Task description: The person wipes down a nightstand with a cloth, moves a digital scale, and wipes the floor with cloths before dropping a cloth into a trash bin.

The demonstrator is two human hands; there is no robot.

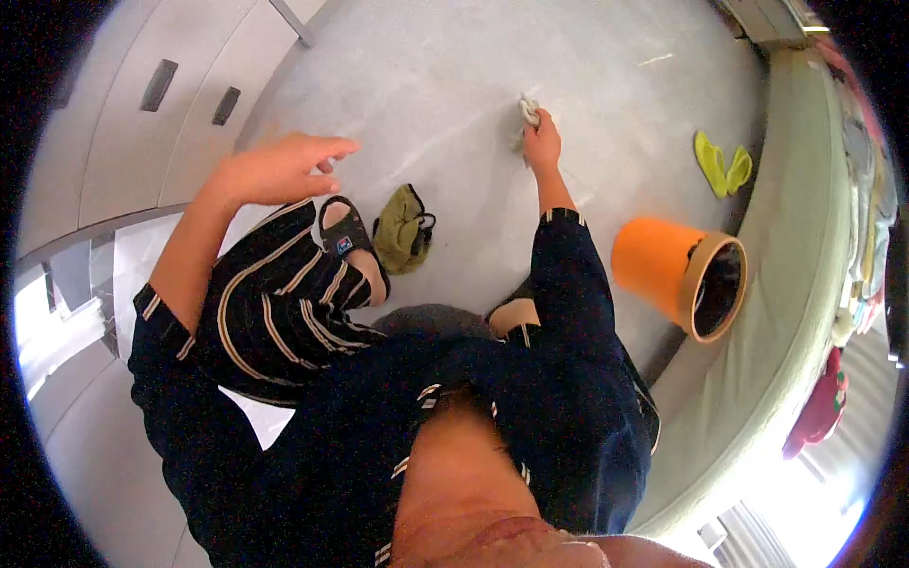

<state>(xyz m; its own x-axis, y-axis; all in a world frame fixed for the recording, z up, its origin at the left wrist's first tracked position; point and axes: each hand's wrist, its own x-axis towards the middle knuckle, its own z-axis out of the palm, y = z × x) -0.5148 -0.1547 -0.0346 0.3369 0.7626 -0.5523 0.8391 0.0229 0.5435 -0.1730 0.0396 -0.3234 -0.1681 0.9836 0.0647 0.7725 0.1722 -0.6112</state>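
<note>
My right hand (543,144) reaches out low over the floor and is closed around a crumpled pale cloth (529,110), which touches the grey floor. My left hand (289,168) hangs over my bent knee, its index finger stretched out and the others loosely bent, with nothing visible in it. Between my feet and the left hand's side lies a crumpled olive-green fabric item (404,232) with dark edging; its exact kind I cannot tell. A dark sandal (343,237) is on my left foot, just beside that item.
An orange bin (653,260) with a dark inside stands to my right, close to a bed with a pale green cover (791,189). Yellow-green slippers (721,168) lie beyond it. Grey cabinets (133,114) with dark handles line the left side.
</note>
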